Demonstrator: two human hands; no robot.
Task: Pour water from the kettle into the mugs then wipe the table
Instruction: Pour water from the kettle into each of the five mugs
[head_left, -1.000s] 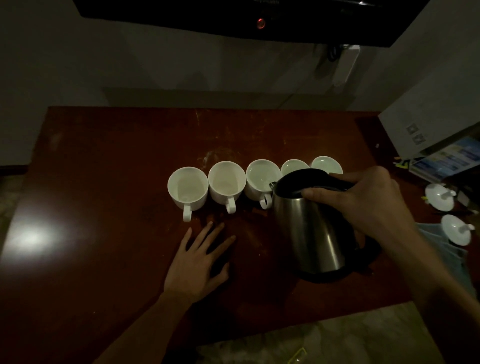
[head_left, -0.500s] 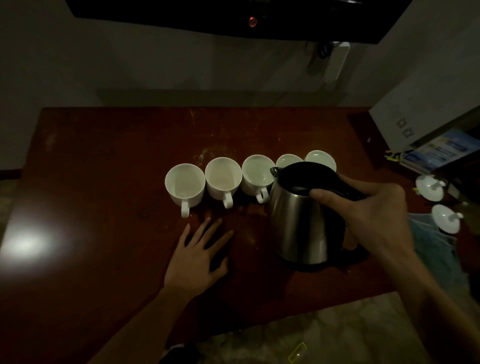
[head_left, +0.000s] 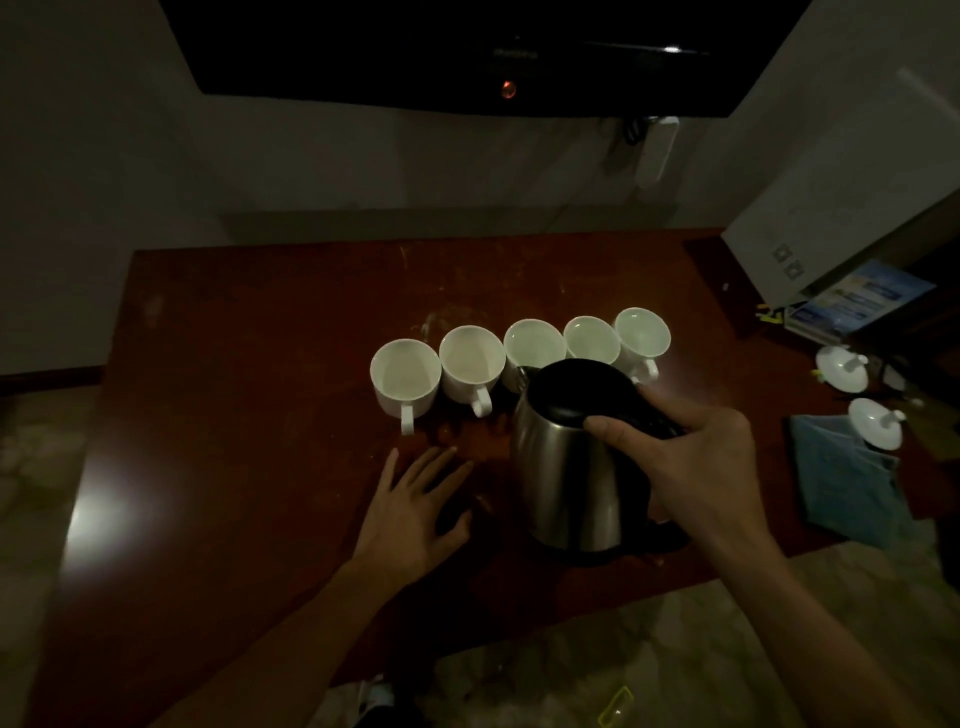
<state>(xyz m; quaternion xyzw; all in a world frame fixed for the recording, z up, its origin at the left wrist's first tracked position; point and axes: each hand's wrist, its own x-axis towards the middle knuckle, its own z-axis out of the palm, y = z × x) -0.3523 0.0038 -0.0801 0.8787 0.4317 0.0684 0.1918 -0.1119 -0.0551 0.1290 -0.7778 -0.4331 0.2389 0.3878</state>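
Several white mugs stand in a row across the middle of the dark red table (head_left: 249, 364), from the leftmost mug (head_left: 405, 377) to the rightmost mug (head_left: 642, 338). A steel kettle (head_left: 566, 467) with a black lid stands upright just in front of the row's right half, its spout near the third mug (head_left: 532, 343). My right hand (head_left: 696, 467) is shut on the kettle's black handle. Flat on the table, fingers spread, lies my left hand (head_left: 410, 509), in front of the two left mugs and left of the kettle. A blue cloth (head_left: 847, 483) lies at the table's right edge.
Two white lids (head_left: 841, 368) (head_left: 878, 423) sit at the right, near the cloth. A white box (head_left: 810, 234) and a blue booklet (head_left: 857, 299) are at the back right. A dark screen (head_left: 467, 52) hangs on the wall above. A bright glare marks the table's left side.
The kettle, held by my right hand, has shifted slightly forward toward the mugs. My left hand stays flat on the table. The view has tilted a little.
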